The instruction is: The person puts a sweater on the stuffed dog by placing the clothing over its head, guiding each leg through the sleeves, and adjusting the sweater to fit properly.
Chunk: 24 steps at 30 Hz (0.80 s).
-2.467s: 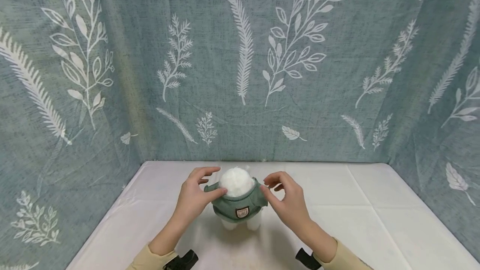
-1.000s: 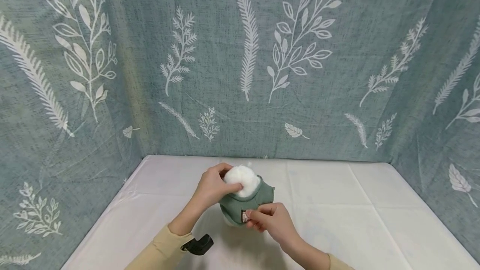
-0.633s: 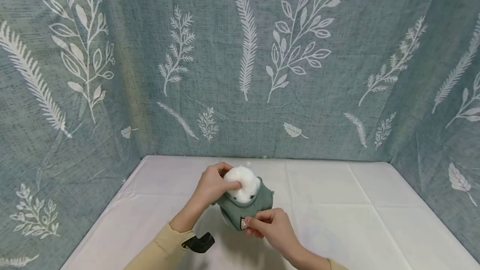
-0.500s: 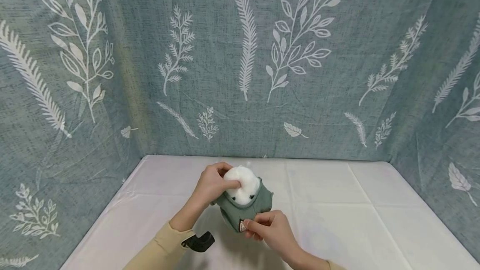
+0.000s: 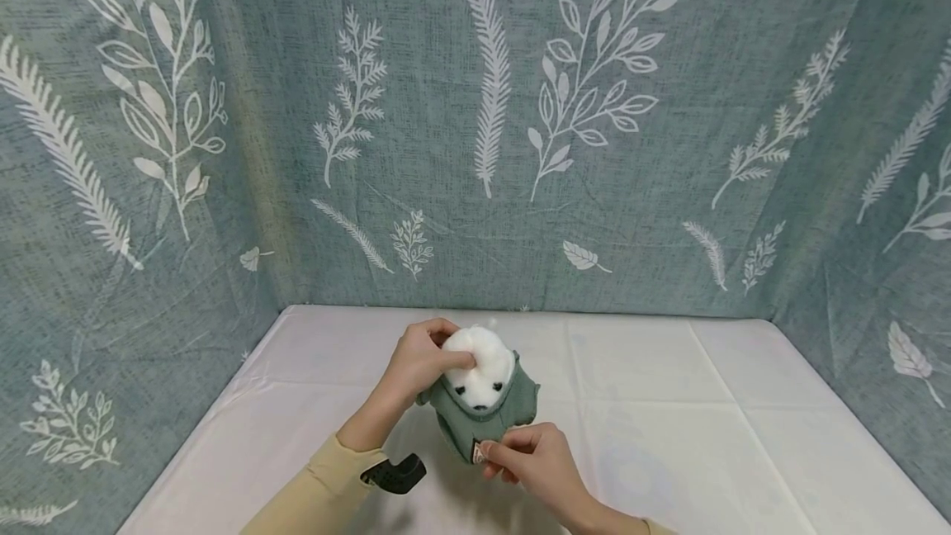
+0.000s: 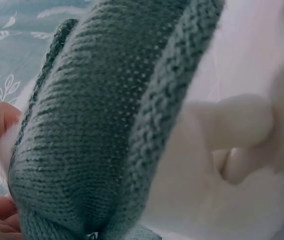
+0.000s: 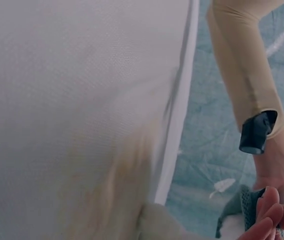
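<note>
Starting on the left, a tan sleeve (image 5: 319, 481) with a black gadget (image 5: 394, 476) at the wrist leads up to the left hand (image 5: 414, 362), which sits at about 10 o'clock of a white fluffy toy (image 5: 484, 395). The fingers of that hand hold the toy's head, with the thumb pressed into the fluff. The toy is near the middle of the bench (image 5: 669, 436), tipped back so its dark eyes and nose look up (I can't tell if its feet touch down). It wears a green knitted top (image 5: 470, 426), with a small patch (image 5: 476, 451) near 6 o'clock. One little sleeve (image 5: 527, 399) pokes out at 3 o'clock, and no arm shows at its end. The right hand (image 5: 538, 461) is between 4 and 5 o'clock, its fingers close together, pinching the top beside the patch. The work looks mostly done to me: the top is on, with its neck round the face. Making it sit flat looks not yet done, and I can't see if both arms are in.
</note>
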Tool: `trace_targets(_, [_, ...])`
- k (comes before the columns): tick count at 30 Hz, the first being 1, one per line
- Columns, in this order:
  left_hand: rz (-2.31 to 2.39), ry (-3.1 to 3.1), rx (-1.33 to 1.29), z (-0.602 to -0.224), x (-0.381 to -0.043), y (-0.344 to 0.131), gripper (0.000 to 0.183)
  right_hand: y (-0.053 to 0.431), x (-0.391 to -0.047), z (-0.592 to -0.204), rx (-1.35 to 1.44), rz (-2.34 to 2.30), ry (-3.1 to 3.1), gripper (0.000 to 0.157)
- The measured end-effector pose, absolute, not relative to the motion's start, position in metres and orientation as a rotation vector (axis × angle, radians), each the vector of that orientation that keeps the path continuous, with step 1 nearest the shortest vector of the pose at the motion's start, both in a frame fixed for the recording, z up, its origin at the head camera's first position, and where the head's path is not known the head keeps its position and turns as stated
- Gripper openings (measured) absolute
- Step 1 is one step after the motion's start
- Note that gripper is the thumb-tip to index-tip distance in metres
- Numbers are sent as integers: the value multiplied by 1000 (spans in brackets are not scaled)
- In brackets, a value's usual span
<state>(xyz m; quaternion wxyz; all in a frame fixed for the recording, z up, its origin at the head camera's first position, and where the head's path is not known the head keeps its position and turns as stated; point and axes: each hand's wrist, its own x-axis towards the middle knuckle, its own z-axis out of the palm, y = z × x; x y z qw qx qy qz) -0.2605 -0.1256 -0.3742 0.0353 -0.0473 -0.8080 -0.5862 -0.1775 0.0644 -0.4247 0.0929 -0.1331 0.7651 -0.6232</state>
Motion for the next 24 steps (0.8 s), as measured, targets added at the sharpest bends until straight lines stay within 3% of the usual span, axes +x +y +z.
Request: trace_targets(24, [-1848,-2519,-188,-370,-254,-131,30,61,-203,-437,-361,-1729,2259,33])
